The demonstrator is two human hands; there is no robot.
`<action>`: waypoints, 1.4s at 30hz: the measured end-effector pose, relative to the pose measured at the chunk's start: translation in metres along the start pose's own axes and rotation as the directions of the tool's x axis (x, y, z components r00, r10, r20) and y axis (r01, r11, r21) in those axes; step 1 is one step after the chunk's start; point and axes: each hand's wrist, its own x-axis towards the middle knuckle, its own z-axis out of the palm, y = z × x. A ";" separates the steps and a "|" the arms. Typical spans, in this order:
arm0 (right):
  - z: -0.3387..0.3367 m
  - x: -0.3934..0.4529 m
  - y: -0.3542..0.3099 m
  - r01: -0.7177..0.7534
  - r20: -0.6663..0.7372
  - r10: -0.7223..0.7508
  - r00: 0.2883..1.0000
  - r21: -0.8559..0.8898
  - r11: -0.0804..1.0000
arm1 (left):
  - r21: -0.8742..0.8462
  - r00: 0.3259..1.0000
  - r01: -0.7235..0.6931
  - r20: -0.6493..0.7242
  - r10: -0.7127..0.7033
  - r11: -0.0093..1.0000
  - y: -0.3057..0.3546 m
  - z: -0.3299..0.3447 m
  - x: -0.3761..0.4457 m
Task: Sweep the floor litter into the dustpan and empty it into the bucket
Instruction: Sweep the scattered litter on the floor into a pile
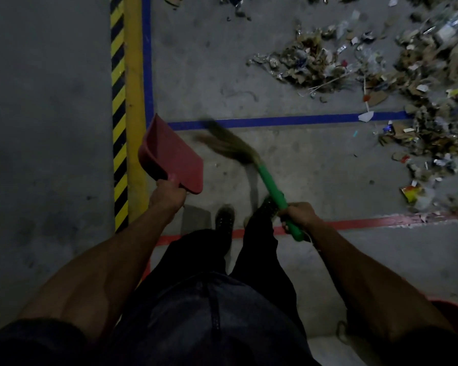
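While the person is standing short of the mess, the left hand [169, 194] is curling its fingers round the handle of the red plastic dustpan [173, 154], carrying it off the floor, apparently empty. The right hand [299, 213] is wrapping its fingers round the green-handled straw broom [251, 165], whose blurred bristles are pointing toward eleven o'clock, probably mid-swing. The scattered cardboard and wrapper litter [381, 75] is lying well apart at one to two o'clock. The red bucket's rim [452, 313] is showing at four o'clock, probably kept close for emptying.
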 end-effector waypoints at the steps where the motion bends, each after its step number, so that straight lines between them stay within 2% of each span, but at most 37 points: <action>1: -0.004 0.005 -0.008 -0.002 -0.036 0.003 0.999 0.044 0.999 | -0.013 1.000 0.031 -0.004 -0.031 0.999 0.000 -0.001 0.001; 5: -0.011 0.011 -0.040 0.079 -0.116 -0.059 0.991 0.175 0.981 | -0.039 0.999 0.054 -0.002 -0.054 0.998 0.006 -0.006 0.001; 9: -0.006 -0.008 -0.059 0.213 -0.093 -0.197 0.976 0.201 0.956 | -0.079 0.998 0.052 -0.012 -0.053 0.995 0.016 -0.015 0.002; 13: 0.008 -0.015 -0.087 0.311 -0.032 -0.309 0.950 0.136 0.941 | -0.149 0.999 0.044 0.013 -0.042 0.988 0.039 -0.026 0.003; 16: 0.016 -0.002 -0.120 0.338 0.018 -0.339 0.941 0.045 0.940 | -0.220 0.999 0.033 0.021 -0.030 0.975 0.063 -0.032 0.007; 21: 0.016 0.046 -0.193 0.279 0.087 -0.281 0.956 0.033 0.960 | -0.350 1.000 0.029 0.001 -0.031 0.936 0.118 -0.037 0.028; 25: -0.011 0.094 -0.255 0.115 0.081 -0.133 0.988 0.199 0.973 | -0.399 0.997 0.042 -0.037 -0.062 0.916 0.174 -0.038 0.055; 29: -0.058 0.135 -0.303 -0.037 0.054 0.017 0.998 0.404 0.914 | -0.413 0.994 0.042 -0.077 -0.081 0.910 0.228 -0.031 0.082; 34: -0.115 0.165 -0.353 -0.057 -0.035 0.093 0.995 0.562 0.825 | -0.420 0.996 0.045 -0.056 -0.075 0.906 0.294 -0.022 0.099; 42: -0.188 0.202 -0.386 -0.038 -0.061 0.124 0.990 0.746 0.665 | -0.366 1.000 -0.005 -0.009 0.002 0.931 0.363 -0.016 0.137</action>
